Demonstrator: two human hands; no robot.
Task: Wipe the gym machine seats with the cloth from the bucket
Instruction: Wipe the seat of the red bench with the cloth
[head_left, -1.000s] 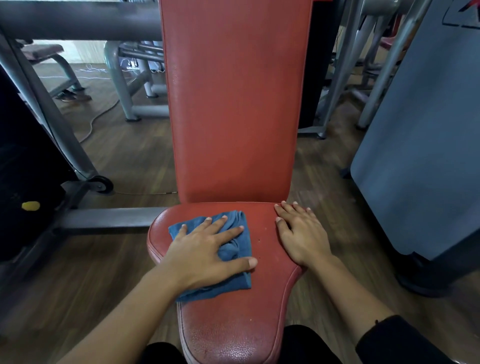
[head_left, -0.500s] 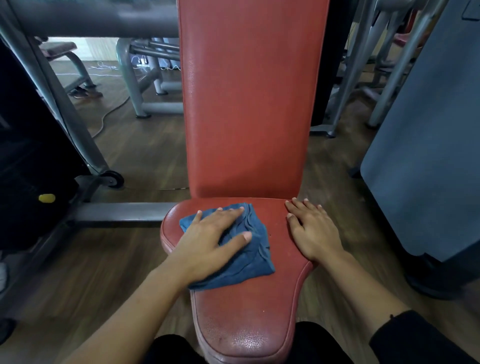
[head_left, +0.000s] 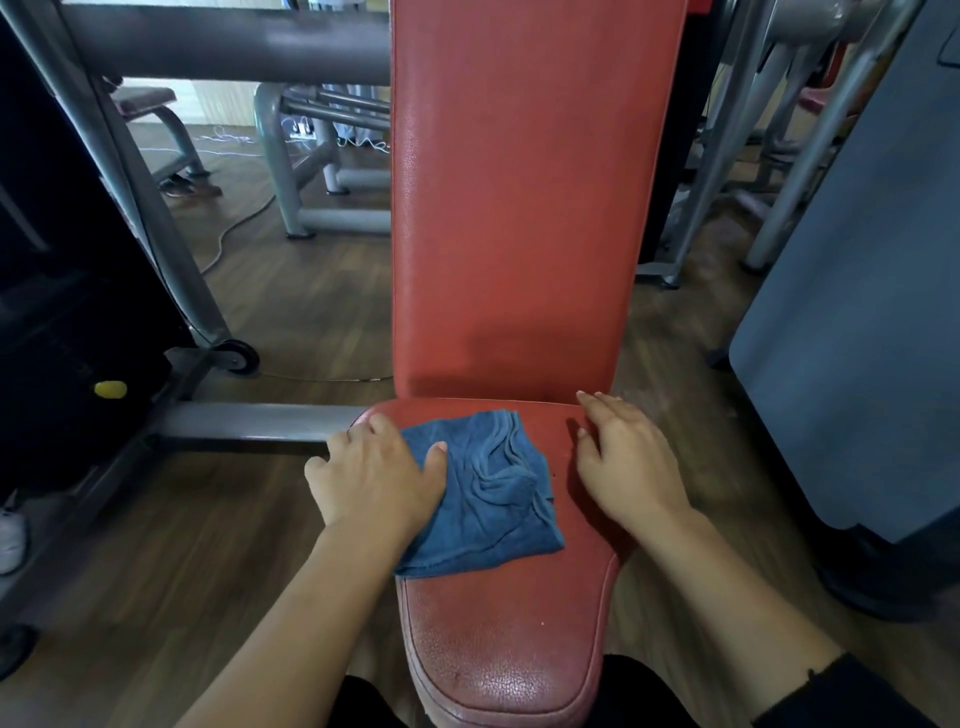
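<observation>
The blue cloth lies crumpled on the rear half of the red seat, just in front of the upright red backrest. Its folds bunch toward the centre, and its near edge reaches the point where the seat narrows. The front part of the seat is uncovered and shows a grained, worn surface.

The left hand rests palm down on the left edge of the cloth, fingers spread flat and partly overhanging the left rim of the seat. It presses the cloth rather than gripping it; the thumb lies on the fabric. The right hand lies flat and open on the right rear corner of the seat, fingers pointing toward the backrest, near the cloth but not touching it, and holds nothing.

A grey steel beam runs left from under the seat toward a black machine housing bearing a yellow knob. Grey frame tubes and a cable occupy the wooden floor behind. A blue-grey panel stands to the right.
</observation>
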